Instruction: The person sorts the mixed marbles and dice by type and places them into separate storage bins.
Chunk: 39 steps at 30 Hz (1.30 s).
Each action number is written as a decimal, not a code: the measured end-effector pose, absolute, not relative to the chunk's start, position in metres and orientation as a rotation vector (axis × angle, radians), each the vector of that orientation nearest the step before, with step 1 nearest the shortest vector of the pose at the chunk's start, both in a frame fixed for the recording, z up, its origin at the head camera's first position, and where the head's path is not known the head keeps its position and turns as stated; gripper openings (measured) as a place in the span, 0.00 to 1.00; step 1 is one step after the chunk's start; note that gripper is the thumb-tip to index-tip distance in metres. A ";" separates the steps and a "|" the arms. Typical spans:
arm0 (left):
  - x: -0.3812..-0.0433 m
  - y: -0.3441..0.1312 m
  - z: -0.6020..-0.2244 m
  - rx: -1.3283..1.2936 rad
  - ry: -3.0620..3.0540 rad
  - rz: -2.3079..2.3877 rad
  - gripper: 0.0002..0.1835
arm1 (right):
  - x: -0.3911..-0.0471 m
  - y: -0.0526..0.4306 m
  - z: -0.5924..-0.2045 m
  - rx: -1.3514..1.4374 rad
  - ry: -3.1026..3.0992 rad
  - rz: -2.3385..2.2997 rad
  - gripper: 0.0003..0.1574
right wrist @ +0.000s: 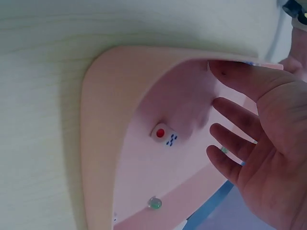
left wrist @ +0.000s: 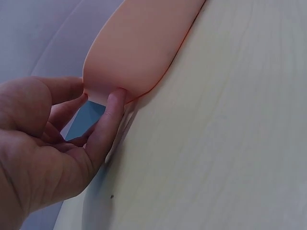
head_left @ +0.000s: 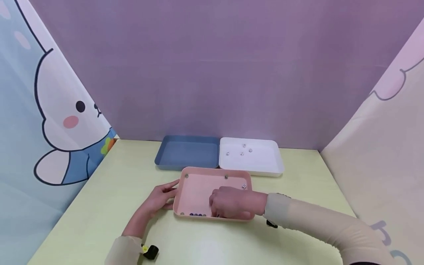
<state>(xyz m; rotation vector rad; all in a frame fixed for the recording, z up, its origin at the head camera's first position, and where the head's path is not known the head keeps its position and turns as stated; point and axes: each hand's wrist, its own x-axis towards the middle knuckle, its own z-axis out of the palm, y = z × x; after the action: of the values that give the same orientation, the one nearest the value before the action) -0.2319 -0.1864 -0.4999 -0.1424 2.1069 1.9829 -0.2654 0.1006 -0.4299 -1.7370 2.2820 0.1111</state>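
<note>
A pink tray (head_left: 195,187) lies between both hands. My left hand (head_left: 159,200) braces its left end from outside, the fingertips touching the wall. Inside the tray's front right part is my right hand (head_left: 228,202), palm turned to the right wrist camera, its visible fingers slightly bent and apart. Its thumb (right wrist: 235,79) lies by the front wall; nothing shows between thumb and fingers. Beside that hand sits a white die (right wrist: 163,134) with a red dot and blue dots. Several marbles (head_left: 195,215) line the front wall. A green marble (right wrist: 154,203) lies along the far side.
Behind the pink tray stand a blue tray (head_left: 187,152) and, to its right, a white tray (head_left: 265,158) with several dice (head_left: 250,150) in it. They sit on a pale wooden table (head_left: 126,165), with a purple backdrop (head_left: 212,73) at the rear.
</note>
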 end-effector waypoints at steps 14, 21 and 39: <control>-0.230 -0.184 -0.496 -0.142 2.108 1.983 0.27 | -0.270 0.100 -0.438 -1.864 2.320 0.093 0.08; -0.231 -0.182 -0.496 -0.160 2.121 1.983 0.27 | -0.273 0.105 -0.429 -1.862 2.383 0.042 0.10; -0.231 -0.186 -0.498 -0.143 2.135 1.980 0.27 | -0.313 0.138 -0.420 -1.214 2.365 -1.098 0.09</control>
<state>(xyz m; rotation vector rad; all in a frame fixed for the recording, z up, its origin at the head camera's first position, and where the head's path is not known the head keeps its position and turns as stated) -0.2313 -0.1861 -0.4982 -0.1431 2.1350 1.9802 -0.3126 0.1376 -0.4196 -1.2141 2.3647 -1.0975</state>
